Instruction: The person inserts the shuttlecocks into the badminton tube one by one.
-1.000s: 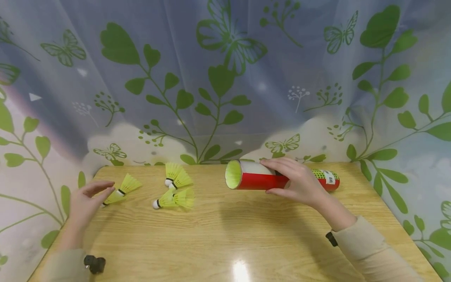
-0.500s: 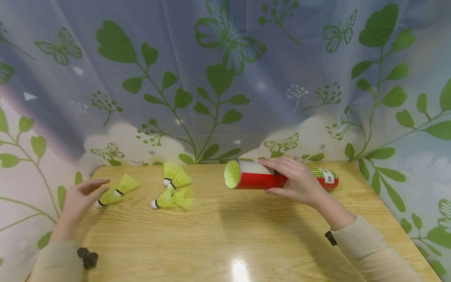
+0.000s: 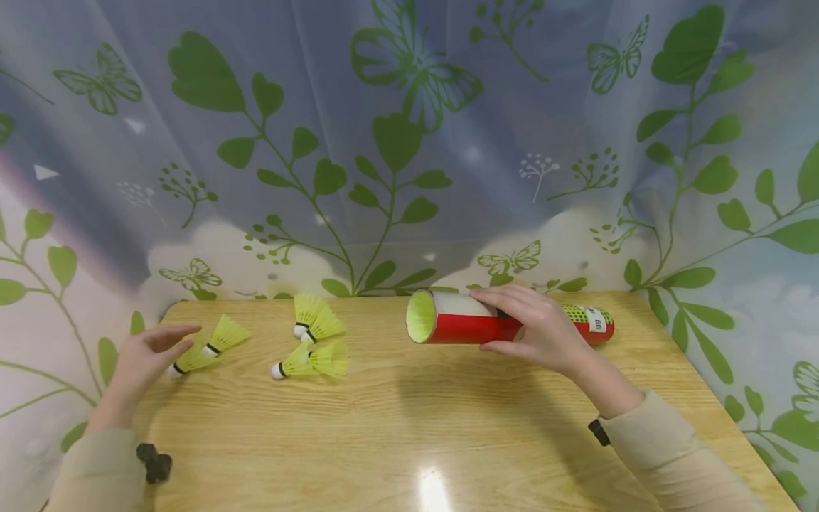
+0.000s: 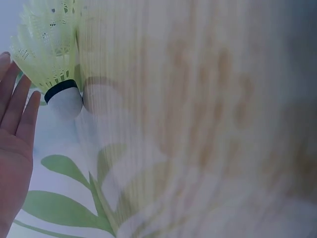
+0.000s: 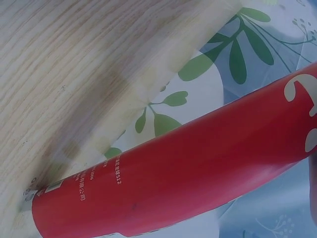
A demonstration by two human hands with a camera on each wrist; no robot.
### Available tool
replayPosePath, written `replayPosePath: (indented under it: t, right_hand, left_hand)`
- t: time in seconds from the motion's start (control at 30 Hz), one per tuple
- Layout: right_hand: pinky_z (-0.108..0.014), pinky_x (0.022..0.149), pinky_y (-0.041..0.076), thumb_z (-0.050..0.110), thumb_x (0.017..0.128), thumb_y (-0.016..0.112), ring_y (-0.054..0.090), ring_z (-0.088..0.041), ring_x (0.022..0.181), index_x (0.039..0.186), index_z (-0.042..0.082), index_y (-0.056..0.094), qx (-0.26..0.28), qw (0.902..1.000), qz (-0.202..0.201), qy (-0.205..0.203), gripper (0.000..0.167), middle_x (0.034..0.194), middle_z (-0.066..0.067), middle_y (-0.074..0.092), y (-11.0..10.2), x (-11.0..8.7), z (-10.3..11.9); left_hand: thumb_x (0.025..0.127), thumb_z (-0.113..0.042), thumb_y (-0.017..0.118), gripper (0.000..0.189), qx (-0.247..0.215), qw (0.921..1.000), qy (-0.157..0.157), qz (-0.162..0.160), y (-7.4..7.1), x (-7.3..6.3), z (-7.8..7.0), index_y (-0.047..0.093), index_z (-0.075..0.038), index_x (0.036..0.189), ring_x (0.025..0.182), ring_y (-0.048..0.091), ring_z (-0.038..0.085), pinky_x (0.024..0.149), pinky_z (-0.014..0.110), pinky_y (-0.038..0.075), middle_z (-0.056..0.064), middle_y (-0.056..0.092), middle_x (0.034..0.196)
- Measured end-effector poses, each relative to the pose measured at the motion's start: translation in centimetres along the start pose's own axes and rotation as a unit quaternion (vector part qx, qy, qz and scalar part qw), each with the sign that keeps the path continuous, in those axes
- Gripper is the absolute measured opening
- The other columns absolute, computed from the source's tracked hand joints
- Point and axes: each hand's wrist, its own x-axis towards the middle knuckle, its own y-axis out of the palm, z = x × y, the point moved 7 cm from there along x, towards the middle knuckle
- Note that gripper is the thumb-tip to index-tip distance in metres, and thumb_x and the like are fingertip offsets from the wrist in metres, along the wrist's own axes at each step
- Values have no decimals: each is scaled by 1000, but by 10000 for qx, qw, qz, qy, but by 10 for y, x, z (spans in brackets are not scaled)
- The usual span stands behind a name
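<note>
My right hand [image 3: 540, 327] grips a red and white shuttlecock tube [image 3: 461, 328] around its middle. The tube lies sideways, its open end with a yellow-green inside facing left; the far end, with a dotted band and white label, is at the right. In the right wrist view the red tube [image 5: 173, 173] crosses the frame. At the left, my left hand [image 3: 137, 359] is spread beside two yellow shuttlecocks, a lower one [image 3: 194, 360] and an upper one [image 3: 229, 336], fingers partly over the lower one. The left wrist view shows straight fingers beside a shuttlecock [image 4: 47, 47] with a white cork.
Several more yellow shuttlecocks lie left of centre on the wooden table [image 3: 288, 441], an upper pair [image 3: 320, 316] and a lower pair [image 3: 313, 360]. A leaf and butterfly printed curtain [image 3: 333, 213] hangs behind the table and along both sides.
My left hand and sleeve have drawn slightly left, showing more of the lower shuttlecock. The view has shifted a little. The right hand keeps its grip on the tube.
</note>
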Motion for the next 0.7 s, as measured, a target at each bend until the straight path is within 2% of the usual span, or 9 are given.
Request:
replayPosePath:
  t: [0.2,0.33,0.37,0.43,0.47,0.53,0.57,0.63,0.7]
  right_hand:
    - [-57,101,58,22,70,101,72,-30,116,141,8,67,75,10000,0,-2,80,132,-9,75,0,0,0]
    - [-56,102,57,30,75,99,71,-30,118,141,8,67,91,10000,-3,-16,76,133,-10,75,-1,-1,0]
    - [-56,102,56,29,75,99,71,-30,118,141,8,67,85,10000,-5,-14,77,133,-10,75,-1,-1,0]
    - [-56,102,56,27,72,100,71,-30,118,141,8,67,60,10000,4,1,79,133,-10,75,-1,-1,0]
    - [-56,102,56,25,70,101,71,-30,118,141,8,67,48,10000,7,10,80,133,-10,75,-1,-1,0]
    - [-57,102,56,19,64,102,71,-30,118,140,8,67,32,10000,7,27,84,132,-10,75,-1,-1,0]
    - [-57,101,56,18,64,103,71,-30,117,140,8,67,14,10000,11,30,85,132,-10,75,-1,-1,0]
    - [-57,101,57,16,61,103,71,-30,117,140,8,67,-4,10000,11,30,87,132,-10,76,-1,-1,0]
    - [-58,101,57,15,60,103,72,-31,117,140,8,68,-2,10000,9,24,88,131,-10,76,0,-1,0]
  left_hand:
    - [106,-29,69,43,121,9998,139,-24,1,1,-3,68,-1,138,99,48,-28,78,0,44,-44,53,112]
    - [104,-26,72,36,346,9991,226,-88,0,2,-3,72,-6,134,116,69,11,79,-1,45,-29,65,120]
    - [104,-26,73,35,409,9988,251,-118,-1,2,-2,73,-6,133,117,69,13,78,-2,45,-30,64,120]
    - [102,-23,74,33,477,9981,351,-187,-2,3,-1,74,-5,130,114,70,11,77,-2,45,-30,64,118]
    - [102,-21,75,33,482,9979,388,-198,-2,3,-1,74,-3,129,109,68,0,77,-2,45,-32,62,116]
    - [100,-21,77,32,610,9970,419,-233,-3,3,-1,75,-2,126,104,58,-15,77,-1,47,-27,67,113]
    - [100,-21,78,31,656,9967,420,-232,-3,3,-1,75,-2,125,104,58,-14,78,5,53,-19,72,115]
    - [100,-21,78,31,726,9964,379,-203,-2,2,-2,75,0,123,108,71,6,86,22,62,0,76,121]
    - [100,-22,78,31,772,9964,313,-168,-2,1,-2,75,0,121,117,72,34,95,45,62,13,75,124]
